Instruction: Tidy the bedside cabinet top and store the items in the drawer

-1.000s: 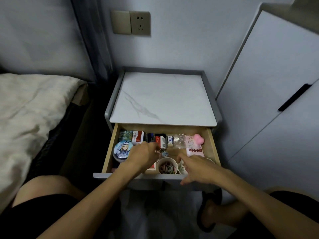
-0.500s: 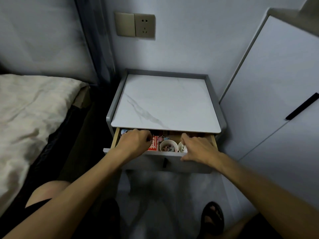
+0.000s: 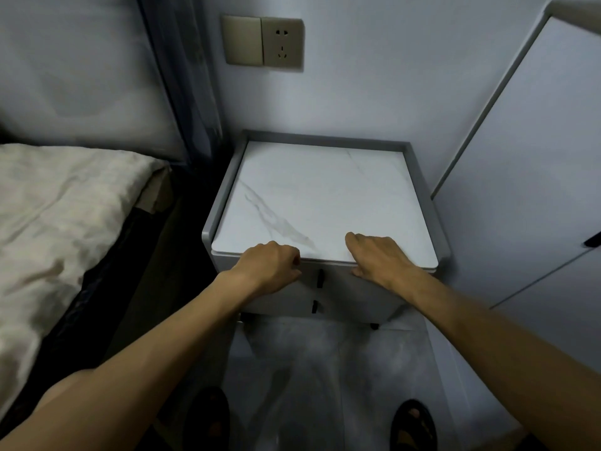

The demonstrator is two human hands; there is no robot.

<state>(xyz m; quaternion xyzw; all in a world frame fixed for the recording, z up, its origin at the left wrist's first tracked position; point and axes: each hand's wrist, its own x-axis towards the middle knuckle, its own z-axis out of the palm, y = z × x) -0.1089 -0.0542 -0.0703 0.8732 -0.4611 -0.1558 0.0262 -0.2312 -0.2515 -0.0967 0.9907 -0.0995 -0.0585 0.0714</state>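
The bedside cabinet (image 3: 224, 177), grey with a raised rim on three sides, stands in the corner between the bed (image 3: 65, 206) and a pale wardrobe door (image 3: 536, 157). Its white marble-patterned worktop (image 3: 325, 196) has a grey vein running across the left half. The top drawer (image 3: 335, 284) sits pushed in, its front flush beneath the front edge of the worktop, so whatever lies inside is hidden. A small black handle (image 3: 321, 278) marks the middle of that front, and a second black handle (image 3: 314, 306) sits just below it on the lower drawer.

The left hand (image 3: 270, 265) is curled into a loose fist with nothing in it, its knuckles against the drawer front, left of the handle. The right hand (image 3: 380, 258) is spread with fingers fairly straight, set against the upper edge of the drawer front, right of the handle, thumb lower on the panel; it grips nothing.

On the wall above are a switch (image 3: 242, 40) and a socket (image 3: 282, 43). Two dark sandals (image 3: 413, 424) show on the floor (image 3: 325, 369) at the bottom of the view.
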